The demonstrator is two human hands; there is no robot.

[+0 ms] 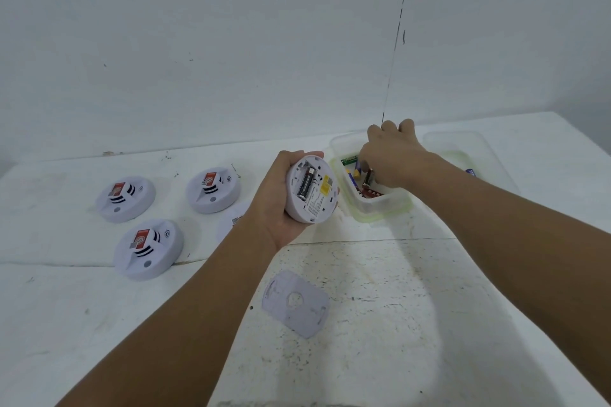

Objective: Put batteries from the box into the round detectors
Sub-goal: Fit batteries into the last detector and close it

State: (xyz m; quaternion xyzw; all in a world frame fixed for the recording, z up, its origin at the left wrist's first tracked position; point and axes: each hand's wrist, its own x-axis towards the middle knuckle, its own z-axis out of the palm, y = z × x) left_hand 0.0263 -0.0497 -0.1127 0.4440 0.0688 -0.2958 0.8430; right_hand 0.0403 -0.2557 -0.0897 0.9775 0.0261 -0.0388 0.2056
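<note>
My left hand [276, 198] grips a white round detector [317, 201] held back side up above the table. One black battery [306, 183] lies in its open compartment. My right hand [391, 155] reaches into the clear plastic box [373, 206] and pinches a dark battery [367, 178] there. Several more batteries [355, 172] lie in the box. Three round detectors sit face up on the left: one [125, 198], another [213, 190] and a third [148, 249]. A fourth detector [231, 223] is mostly hidden behind my left forearm.
A flat white back cover [296, 304] lies on the table in front of me. The box's clear lid [463, 155] rests behind my right forearm, beside the box. A white wall rises just behind the table's far edge.
</note>
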